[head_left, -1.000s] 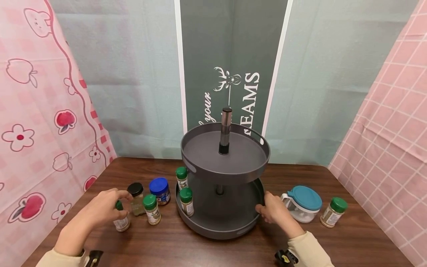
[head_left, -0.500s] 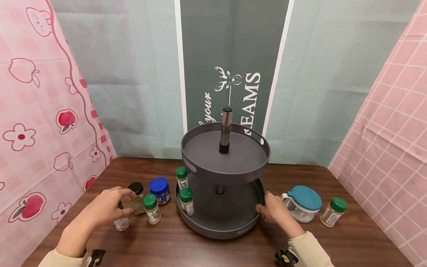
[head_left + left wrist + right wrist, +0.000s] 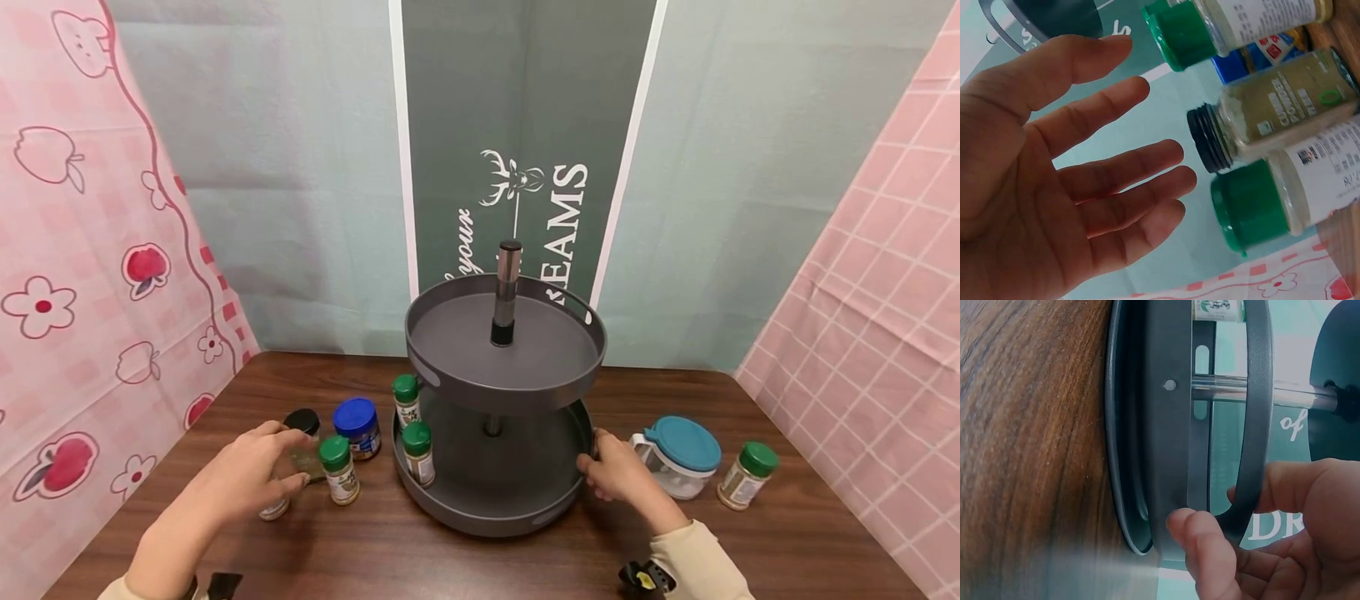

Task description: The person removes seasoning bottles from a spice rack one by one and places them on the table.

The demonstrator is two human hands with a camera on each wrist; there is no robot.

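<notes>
My left hand (image 3: 240, 475) hovers among spice jars on the table, fingers spread and holding nothing. In the left wrist view its fingertips are apart from a black-capped jar (image 3: 1291, 103) of brownish powder and a green-capped jar (image 3: 1250, 206). The latter jar (image 3: 274, 508) is mostly hidden by the hand in the head view. Another green-capped jar (image 3: 342, 477) stands to its right. My right hand (image 3: 618, 468) grips the rim of the lower tray (image 3: 498, 523) of a dark grey two-tier rack, thumb and fingers round its handle edge (image 3: 1257, 425).
Two green-capped jars (image 3: 418, 457) stand on the lower tray's left side. Above is the upper tray (image 3: 525, 354) with a metal post (image 3: 507, 283). A blue-lidded jar (image 3: 357, 425) sits left of the rack; a teal-lidded container (image 3: 682, 450) and green-capped jar (image 3: 746, 479) stand right.
My left hand has shifted right, covering the leftmost green cap that showed earlier. My right hand stays on the tray rim, and the rack and jars have not visibly moved.
</notes>
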